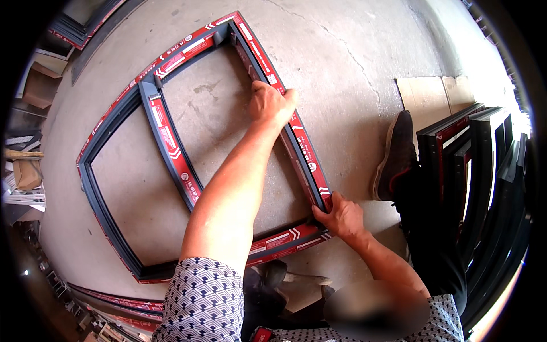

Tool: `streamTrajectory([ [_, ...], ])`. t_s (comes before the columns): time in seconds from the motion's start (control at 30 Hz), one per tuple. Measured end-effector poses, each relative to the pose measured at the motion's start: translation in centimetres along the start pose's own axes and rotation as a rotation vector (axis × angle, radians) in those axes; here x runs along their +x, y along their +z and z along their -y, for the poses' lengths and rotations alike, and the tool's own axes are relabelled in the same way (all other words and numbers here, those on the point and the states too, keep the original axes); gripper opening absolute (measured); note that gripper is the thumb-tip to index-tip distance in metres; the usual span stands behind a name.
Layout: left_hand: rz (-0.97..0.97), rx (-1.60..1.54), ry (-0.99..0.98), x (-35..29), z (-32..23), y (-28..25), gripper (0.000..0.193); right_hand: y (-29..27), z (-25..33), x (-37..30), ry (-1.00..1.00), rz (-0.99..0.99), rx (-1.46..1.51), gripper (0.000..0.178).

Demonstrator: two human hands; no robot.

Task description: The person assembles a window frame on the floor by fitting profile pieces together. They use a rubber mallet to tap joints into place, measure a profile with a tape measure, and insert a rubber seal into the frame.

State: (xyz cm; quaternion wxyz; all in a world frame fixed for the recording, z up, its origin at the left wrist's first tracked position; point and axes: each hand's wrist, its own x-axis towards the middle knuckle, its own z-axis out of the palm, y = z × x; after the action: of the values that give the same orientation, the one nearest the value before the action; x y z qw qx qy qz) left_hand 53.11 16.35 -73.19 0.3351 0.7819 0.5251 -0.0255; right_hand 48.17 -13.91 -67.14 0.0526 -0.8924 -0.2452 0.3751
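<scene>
A dark grey window frame [174, 149], its faces covered with red printed protective film, spans the middle of the view over the concrete floor. One crossbar [165, 128] divides it into two openings. My left hand [272, 104] is closed around the frame's right-hand bar, with the forearm reaching across the larger opening. Lower down that same bar, at the near right corner, my right hand [342, 216] grips the frame, thumb on top. The undersides of both grips are hidden. I cannot tell whether the frame rests flat or is partly lifted.
Several dark frames [478, 165] stand stacked at the right, beside a flat cardboard sheet [424, 94] and my shoe [395, 151]. More red-filmed frames [117, 308] lie at the lower left. Cardboard boxes [40, 85] and a frame corner [80, 34] occupy the upper left.
</scene>
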Motion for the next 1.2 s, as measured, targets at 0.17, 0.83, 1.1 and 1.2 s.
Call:
streamTrajectory([
  [0.17, -0.045, 0.046, -0.013, 3.6, -1.0, -1.4, 0.074, 0.1, 0.0, -0.1, -0.005, 0.009, 0.039, 0.051],
  [0.83, 0.061, 0.005, -0.068, 5.8, -1.5, -2.9, 0.075, 0.2, -0.2, 0.1, -0.014, 0.045, 0.028, 0.051],
  [1.1, -0.022, 0.059, -0.022, 4.0, -1.7, -4.2, 0.085, -0.2, -0.6, -1.3, -0.046, -0.123, 0.11, 0.046],
  [1.2, 0.311, 0.039, 0.217, 4.4, -1.2, -2.3, 0.088, 0.5, -1.8, -3.3, -0.097, -0.571, 0.184, 0.028],
])
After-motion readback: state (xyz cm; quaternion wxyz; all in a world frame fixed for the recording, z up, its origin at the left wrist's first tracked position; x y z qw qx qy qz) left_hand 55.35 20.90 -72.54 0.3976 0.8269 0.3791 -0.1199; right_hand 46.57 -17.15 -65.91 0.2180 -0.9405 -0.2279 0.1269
